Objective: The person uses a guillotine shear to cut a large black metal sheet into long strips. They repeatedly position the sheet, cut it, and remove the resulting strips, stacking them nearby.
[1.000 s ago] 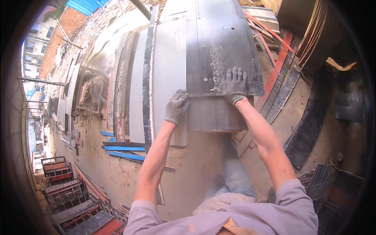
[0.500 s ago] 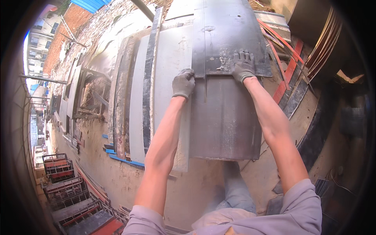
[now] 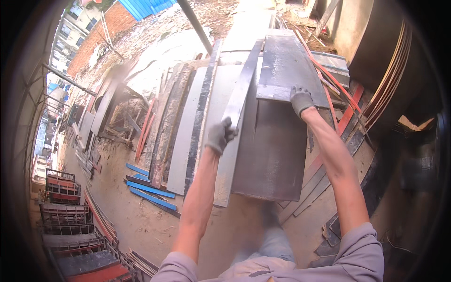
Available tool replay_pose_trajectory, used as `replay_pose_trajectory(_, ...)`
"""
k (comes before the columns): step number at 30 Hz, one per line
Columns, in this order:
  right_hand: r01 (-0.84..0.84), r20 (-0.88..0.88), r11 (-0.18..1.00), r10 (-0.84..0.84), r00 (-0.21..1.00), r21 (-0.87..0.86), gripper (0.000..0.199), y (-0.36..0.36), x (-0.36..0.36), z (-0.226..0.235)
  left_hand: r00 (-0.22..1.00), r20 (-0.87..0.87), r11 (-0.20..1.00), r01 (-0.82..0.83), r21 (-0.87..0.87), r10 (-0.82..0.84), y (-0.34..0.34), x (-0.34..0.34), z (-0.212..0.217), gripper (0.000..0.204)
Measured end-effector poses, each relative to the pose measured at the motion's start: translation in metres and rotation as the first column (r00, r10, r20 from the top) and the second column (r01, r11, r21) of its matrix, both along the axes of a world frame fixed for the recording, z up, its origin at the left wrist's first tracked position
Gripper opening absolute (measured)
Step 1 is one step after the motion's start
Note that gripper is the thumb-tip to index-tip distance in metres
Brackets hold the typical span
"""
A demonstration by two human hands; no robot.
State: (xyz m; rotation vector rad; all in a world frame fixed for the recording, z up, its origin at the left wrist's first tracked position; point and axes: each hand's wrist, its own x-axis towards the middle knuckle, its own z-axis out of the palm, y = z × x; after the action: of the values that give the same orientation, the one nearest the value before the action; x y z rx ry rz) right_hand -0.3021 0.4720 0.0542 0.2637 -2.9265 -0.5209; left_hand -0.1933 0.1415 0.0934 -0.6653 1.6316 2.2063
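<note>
My left hand (image 3: 221, 136), in a grey work glove, is closed round the near end of a narrow board strip (image 3: 243, 82). That strip slants away, its far end beside a wide dark board (image 3: 287, 63). Near this board's front edge rests my right hand (image 3: 301, 100), gloved too, fingers on top and slightly bent, its thumb hidden. Under the dark board, a larger brown board (image 3: 271, 150) juts out toward me. Left of it lies a light grey panel (image 3: 224, 174), partly behind my left hand and forearm.
More long boards (image 3: 190, 127) lie to the left, with blue strips (image 3: 150, 192) on the ground by their near ends. Red and dark strips (image 3: 345, 110) are heaped at the right. Metal racks (image 3: 80, 230) stand at the lower left. A pole (image 3: 195, 26) slants across the far side.
A narrow strip is now apart from the dark board, held in my left hand, which has moved nearer me. My right hand has shifted slightly right, its fingers more bent. The view has turned.
</note>
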Motion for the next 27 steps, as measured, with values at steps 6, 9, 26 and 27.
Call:
replay_pose_trajectory(6,-0.071,-0.003,0.998,0.071,0.998,0.003,0.049,-0.025,0.130,0.000,0.988,0.124,0.990,0.104,-0.091,-0.093,-0.089,0.327,0.022,0.032)
replay_pose_trajectory(9,-0.123,-0.129,0.982,0.142,0.981,0.145,0.048,-0.048,0.240,-0.014,0.957,0.220,0.961,0.227,-0.157,-0.190,-0.118,0.466,0.031,0.027)
replay_pose_trajectory(26,0.683,0.341,-0.150,0.778,0.527,-0.715,0.023,-0.314,0.622,-0.071,0.947,-0.178,0.250,-0.246,-0.936,0.266,-0.085,0.909,0.005,0.051)
replay_pose_trajectory(27,0.823,0.384,-0.126,0.838,0.387,-0.554,0.021,-0.329,0.653,-0.063,0.939,-0.098,0.216,-0.176,-0.960,0.329,-0.082,0.944,0.000,0.052)
